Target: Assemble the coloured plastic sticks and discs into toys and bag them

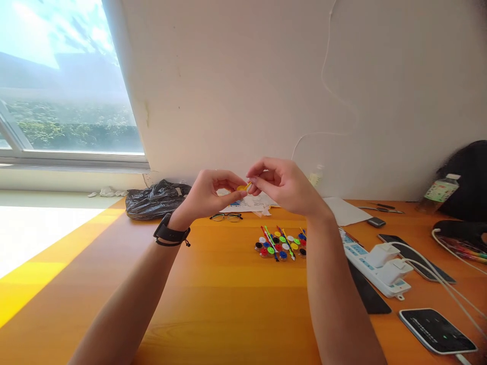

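Note:
My left hand and my right hand meet in front of me, raised above the table. Between their fingertips is a small yellow piece, partly hidden by the fingers; its exact kind I cannot make out. The left thumb and fingers pinch one side of it, while the right thumb and forefinger pinch the other. Below them on the table lies a cluster of small round coloured pieces in red, black, white, green, blue and yellow. Several thin coloured plastic sticks rest across that cluster.
Behind my hands are eyeglasses, papers and a black plastic bag. To the right lie a power strip with chargers and cables, phones, a lit-display device and a bottle. A window is at left.

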`<state>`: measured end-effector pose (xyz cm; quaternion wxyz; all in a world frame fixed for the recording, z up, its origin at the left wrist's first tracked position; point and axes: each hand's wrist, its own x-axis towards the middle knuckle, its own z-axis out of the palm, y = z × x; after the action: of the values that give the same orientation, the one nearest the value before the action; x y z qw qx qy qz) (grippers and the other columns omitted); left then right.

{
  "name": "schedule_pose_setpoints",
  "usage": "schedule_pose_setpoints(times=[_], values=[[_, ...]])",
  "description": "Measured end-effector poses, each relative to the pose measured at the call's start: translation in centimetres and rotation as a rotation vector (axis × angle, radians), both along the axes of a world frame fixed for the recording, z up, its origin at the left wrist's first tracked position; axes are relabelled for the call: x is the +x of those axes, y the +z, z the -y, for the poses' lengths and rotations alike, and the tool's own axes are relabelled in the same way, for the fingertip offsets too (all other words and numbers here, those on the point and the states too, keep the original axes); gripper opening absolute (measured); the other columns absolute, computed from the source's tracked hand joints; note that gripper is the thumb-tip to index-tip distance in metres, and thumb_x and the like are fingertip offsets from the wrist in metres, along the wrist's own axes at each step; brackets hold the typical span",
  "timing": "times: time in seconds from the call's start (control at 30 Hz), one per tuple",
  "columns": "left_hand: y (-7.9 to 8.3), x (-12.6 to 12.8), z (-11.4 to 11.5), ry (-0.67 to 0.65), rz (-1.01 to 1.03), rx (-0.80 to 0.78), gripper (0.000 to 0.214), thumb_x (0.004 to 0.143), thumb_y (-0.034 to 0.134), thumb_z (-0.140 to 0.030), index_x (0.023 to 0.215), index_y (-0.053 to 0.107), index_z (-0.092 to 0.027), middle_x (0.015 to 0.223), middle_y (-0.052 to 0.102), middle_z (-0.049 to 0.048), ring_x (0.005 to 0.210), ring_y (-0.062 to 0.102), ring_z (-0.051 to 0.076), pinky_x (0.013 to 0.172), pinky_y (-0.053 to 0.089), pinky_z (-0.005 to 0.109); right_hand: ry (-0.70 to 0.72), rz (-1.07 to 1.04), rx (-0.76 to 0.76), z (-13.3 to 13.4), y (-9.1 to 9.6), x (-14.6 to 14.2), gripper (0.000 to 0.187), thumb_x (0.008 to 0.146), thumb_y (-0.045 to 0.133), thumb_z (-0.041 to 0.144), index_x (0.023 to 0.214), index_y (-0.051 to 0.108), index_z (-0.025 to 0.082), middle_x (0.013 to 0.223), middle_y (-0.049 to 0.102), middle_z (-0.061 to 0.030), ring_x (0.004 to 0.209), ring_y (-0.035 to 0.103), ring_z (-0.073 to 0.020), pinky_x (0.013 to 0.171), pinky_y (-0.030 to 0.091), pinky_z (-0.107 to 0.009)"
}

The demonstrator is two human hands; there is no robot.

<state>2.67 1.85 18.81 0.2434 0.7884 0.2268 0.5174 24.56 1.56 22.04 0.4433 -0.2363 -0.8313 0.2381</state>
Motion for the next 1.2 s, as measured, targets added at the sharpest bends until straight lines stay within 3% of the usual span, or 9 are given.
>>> schedule_pose_setpoints(times=[0.2,0.43,0.63,0.8,0.87,0.93,1.03,1.1,1.2], values=[[0.7,-0.9,0.5,-0.159,0.012,-0.138,0.018,0.091,0.078,-0.029,0.104,0.084,-0.019,0.116,0.078,0.0127,0.097,0.074,0.023,0.079,0.060,0.032,0.064,-0.046,-0.016,0.2,0.3,0.3,0.013,0.098,0.071,0.033,0.097,0.069,0.020,0.081,0.072,-0.0026,0.080,0.075,-0.0198,0.079,0.063,-0.036],[0.6,-1.5,0.3,-0.223,0.054,-0.277,0.024,0.092,0.079,-0.034,0.112,0.080,-0.020,0.103,0.078,0.0093,0.089,0.071,0.019,0.076,0.057,0.028,0.086,-0.048,-0.023,0.5,0.4,0.2,0.016,0.099,0.071,0.036,0.099,0.069,0.020,0.081,0.071,-0.0026,0.081,0.075,-0.0203,0.078,0.063,-0.036],[0.8,-1.6,-0.1,-0.160,0.190,-0.271,0.020,0.093,0.079,-0.037,0.105,0.078,-0.021,0.089,0.072,0.0040,0.080,0.067,0.015,0.076,0.055,0.027,-0.109,-0.053,0.120,0.2,0.3,-0.1,0.028,0.101,0.066,0.045,0.119,0.068,0.024,0.112,0.068,-0.0049,0.075,0.070,-0.0163,0.070,0.060,-0.034],[1.0,-2.2,-0.4,-0.075,0.282,-0.230,0.021,0.088,0.083,-0.037,0.099,0.079,-0.020,0.085,0.072,0.0037,0.077,0.067,0.014,0.075,0.055,0.026,-0.152,-0.136,0.166,0.6,0.2,-1.4,0.041,0.104,0.057,0.057,0.133,0.063,0.029,0.098,0.064,-0.0019,0.066,0.057,-0.0144,0.063,0.051,-0.031],[1.0,-2.5,-0.5,-0.035,0.304,-0.207,0.022,0.087,0.084,-0.038,0.099,0.079,-0.021,0.085,0.074,0.0044,0.077,0.067,0.015,0.074,0.056,0.027,-0.125,-0.139,0.115,0.5,-0.1,-1.9,0.039,0.105,0.052,0.060,0.122,0.068,0.028,0.088,0.062,-0.0010,0.065,0.053,-0.0153,0.061,0.048,-0.030],[1.1,-2.7,-0.7,-0.007,0.320,-0.188,0.023,0.086,0.085,-0.038,0.099,0.080,-0.021,0.085,0.075,0.0051,0.077,0.068,0.015,0.074,0.057,0.028,-0.079,-0.056,0.049,0.0,-0.4,-2.2,0.046,0.107,0.045,0.059,0.092,0.072,0.024,0.072,0.057,-0.0002,0.062,0.049,-0.0155,0.060,0.044,-0.030],[1.0,-3.1,-1.0,-0.008,0.335,-0.175,0.021,0.086,0.085,-0.036,0.098,0.080,-0.020,0.088,0.075,0.0057,0.076,0.067,0.014,0.075,0.057,0.027,-0.050,-0.004,-0.002,-1.0,-0.8,-2.2,0.066,0.108,0.037,0.055,0.052,0.045,0.023,0.051,0.036,0.0016,0.052,0.037,-0.0146,0.057,0.038,-0.030],[1.0,-3.2,-1.1,-0.017,0.349,-0.173,0.020,0.086,0.085,-0.035,0.097,0.080,-0.020,0.088,0.075,0.0056,0.076,0.067,0.014,0.076,0.057,0.026,-0.070,-0.090,0.006,-1.7,-0.9,-2.0,0.069,0.108,0.032,0.057,0.048,0.033,0.024,0.048,0.031,0.0016,0.051,0.034,-0.0146,0.055,0.036,-0.031],[1.0,-3.4,-1.2,-0.022,0.364,-0.174,0.019,0.086,0.085,-0.035,0.097,0.080,-0.020,0.086,0.074,0.0052,0.077,0.067,0.014,0.075,0.057,0.026,-0.073,-0.165,0.001,-1.8,-0.5,-1.7,0.071,0.106,0.033,0.066,0.050,0.043,0.023,0.051,0.042,-0.0005,0.052,0.039,-0.0148,0.054,0.037,-0.030]])
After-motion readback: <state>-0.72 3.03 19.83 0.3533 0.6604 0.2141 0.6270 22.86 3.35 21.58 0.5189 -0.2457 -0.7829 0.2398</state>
